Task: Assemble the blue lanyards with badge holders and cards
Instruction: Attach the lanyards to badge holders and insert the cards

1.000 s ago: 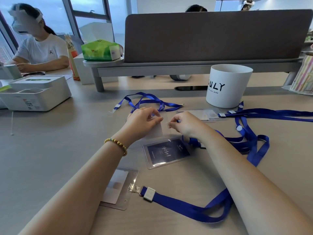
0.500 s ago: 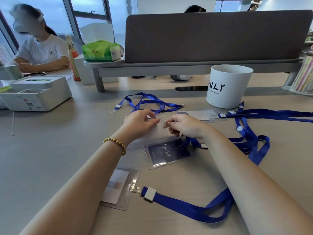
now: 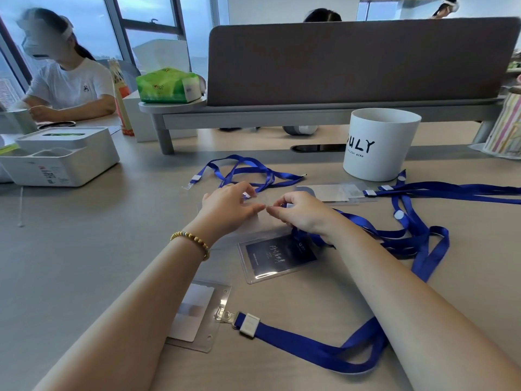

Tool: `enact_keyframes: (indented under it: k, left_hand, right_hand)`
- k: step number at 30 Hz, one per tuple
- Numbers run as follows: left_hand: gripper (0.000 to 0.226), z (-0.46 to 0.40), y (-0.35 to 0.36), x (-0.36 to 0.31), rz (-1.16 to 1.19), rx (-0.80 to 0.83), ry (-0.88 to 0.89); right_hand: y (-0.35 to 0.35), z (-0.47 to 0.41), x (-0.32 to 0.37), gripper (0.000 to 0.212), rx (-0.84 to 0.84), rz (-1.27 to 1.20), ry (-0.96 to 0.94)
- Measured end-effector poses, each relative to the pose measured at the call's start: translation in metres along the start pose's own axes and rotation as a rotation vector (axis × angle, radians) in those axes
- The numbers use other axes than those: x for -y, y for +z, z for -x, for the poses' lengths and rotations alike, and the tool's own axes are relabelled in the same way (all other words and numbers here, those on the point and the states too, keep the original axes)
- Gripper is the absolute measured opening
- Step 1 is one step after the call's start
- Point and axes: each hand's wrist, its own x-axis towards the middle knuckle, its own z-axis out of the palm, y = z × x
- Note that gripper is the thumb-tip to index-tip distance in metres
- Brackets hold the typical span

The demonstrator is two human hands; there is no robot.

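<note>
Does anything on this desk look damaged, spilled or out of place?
Nothing stands out. The loose blue lanyards lie tangled, which fits the work. The white cup stands upright, the dark card sits inside its holder, and both hands work on a clear holder.

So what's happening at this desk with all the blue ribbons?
A person is putting together name badges. Their left hand holds a clear plastic badge holder on the beige desk, while the right hand pinches the clip end of a blue fabric lanyard at the holder's top edge; whether it is clipped on yet is unclear. One finished badge with a white card lies nearest the person, already clipped to its lanyard, and a holder with a dark blue card lies between the forearms.
</note>
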Motion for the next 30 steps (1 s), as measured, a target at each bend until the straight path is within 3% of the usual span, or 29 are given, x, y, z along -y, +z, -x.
enact_keyframes:
  k: [5, 9, 17, 22, 30]
  left_hand:
    - [0.030, 0.001, 0.000, 0.001, 0.178, 0.040, 0.139]
    - [0.021, 0.005, -0.005, -0.001, 0.249, 0.189, 0.198]
    - [0.009, 0.004, -0.009, 0.000, 0.218, 0.225, 0.180]
    - [0.015, 0.006, -0.013, -0.002, 0.237, 0.349, 0.108]
    - [0.011, 0.006, -0.015, -0.007, 0.326, 0.359, 0.031]
  right_hand:
    - [0.000, 0.000, -0.001, 0.016, 0.010, -0.045, -0.021]
    - [-0.002, 0.000, -0.003, 0.006, -0.007, -0.090, -0.015]
    - [0.000, 0.000, -0.002, 0.009, -0.046, -0.169, -0.026]
    - [0.002, -0.003, -0.003, 0.003, -0.025, -0.158, -0.026]
    - [-0.002, 0.000, -0.001, 0.008, -0.005, -0.170, -0.015]
